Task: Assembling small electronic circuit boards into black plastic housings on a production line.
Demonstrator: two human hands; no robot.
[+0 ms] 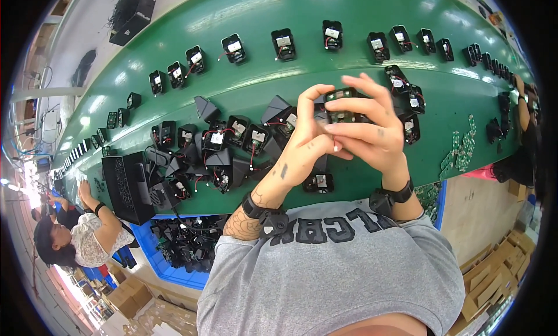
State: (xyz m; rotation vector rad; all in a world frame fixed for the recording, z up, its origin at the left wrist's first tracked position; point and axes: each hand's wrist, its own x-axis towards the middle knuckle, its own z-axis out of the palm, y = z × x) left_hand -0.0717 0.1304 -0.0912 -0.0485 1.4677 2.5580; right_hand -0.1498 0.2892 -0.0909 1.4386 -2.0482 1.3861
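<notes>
Both hands are raised over a green table [349, 61], grasping one small dark case [339, 95] between them. The left hand [307, 139] curls at its left side; the right hand [375, 125], fingers slightly blurred, crosses it, so only strips show and its details cannot be made out. Behind the left forearm [278, 174], piled black housings [224, 143] overlap, partly hidden. At far right, a co-worker's arm [524, 112] meets the dark rim.

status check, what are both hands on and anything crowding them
Left hand, right hand: both on dark casing. Casing above green bench. Open black housings clustered to the left.
</notes>
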